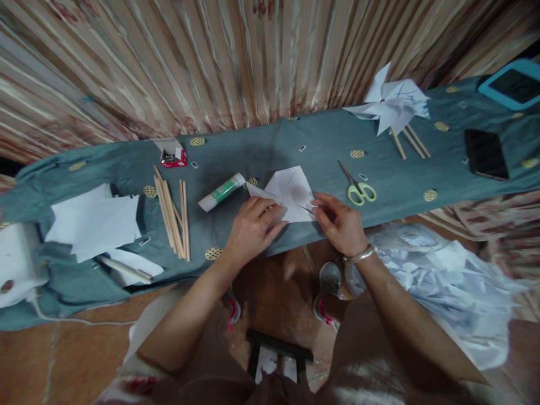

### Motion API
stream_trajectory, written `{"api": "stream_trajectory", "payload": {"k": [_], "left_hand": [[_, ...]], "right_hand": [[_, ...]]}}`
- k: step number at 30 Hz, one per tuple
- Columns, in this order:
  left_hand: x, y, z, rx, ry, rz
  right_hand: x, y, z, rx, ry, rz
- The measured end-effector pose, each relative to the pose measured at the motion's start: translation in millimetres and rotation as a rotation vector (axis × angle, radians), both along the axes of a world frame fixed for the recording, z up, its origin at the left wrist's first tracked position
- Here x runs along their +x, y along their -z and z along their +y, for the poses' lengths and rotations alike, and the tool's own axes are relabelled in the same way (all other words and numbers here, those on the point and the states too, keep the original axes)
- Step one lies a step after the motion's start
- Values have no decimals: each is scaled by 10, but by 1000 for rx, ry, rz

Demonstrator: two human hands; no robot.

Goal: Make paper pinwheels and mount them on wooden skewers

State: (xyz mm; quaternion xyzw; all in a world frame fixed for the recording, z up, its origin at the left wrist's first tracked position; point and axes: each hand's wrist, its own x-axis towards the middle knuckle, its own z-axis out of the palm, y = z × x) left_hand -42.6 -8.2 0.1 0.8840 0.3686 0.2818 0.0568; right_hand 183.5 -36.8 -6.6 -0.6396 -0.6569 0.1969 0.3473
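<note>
A white paper square (291, 188) with slits cut in from its corners lies near the front edge of the cloth-covered bench. My left hand (257, 222) presses on its left side, thumb and fingers closed over the paper. At the right corner, my right hand (340, 222) pinches a flap of the same sheet between thumb and fingers. A glue stick (223, 192) with a green label lies just left of the paper. Green-handled scissors (356, 185) rest to the right, near my right hand.
Wooden sticks (172, 219), a red box of pins (174, 156), stacked paper (99, 222) and a pen (126, 269) lie leftward. Finished pinwheels (392, 107), a phone (486, 153) and a blue-framed tablet (514, 84) lie rightward. A plastic bag of paper scraps (439, 281) sits below the bench.
</note>
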Motion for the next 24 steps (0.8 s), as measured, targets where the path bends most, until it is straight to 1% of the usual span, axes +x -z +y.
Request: {"api": "stream_trajectory", "payload": {"k": [1,3,6,10,15,19,21,24], "left_hand": [[58,13,-38,-5,33,28],[155,40,-86,-20,54,93],[246,62,-96,-38,54,173],[320,52,-86,-47,50,240],[386,39,-94,-67,47,271],[391,50,-110,-42,44,250],[376,55,-146,-12,66,222],[333,52,-233,39,113,173]], "right_hand": [[9,-3,2,8,7,-7],[31,-11,8,22,25,-20],[60,-21,10,28,43,-32],[79,-27,-3,19,47,-30],[119,-50,-22,36,64,-6],[212,-56,-37,45,72,18],[276,-49,-52,32,50,45],[352,-45,-91,-9,-85,102]]}}
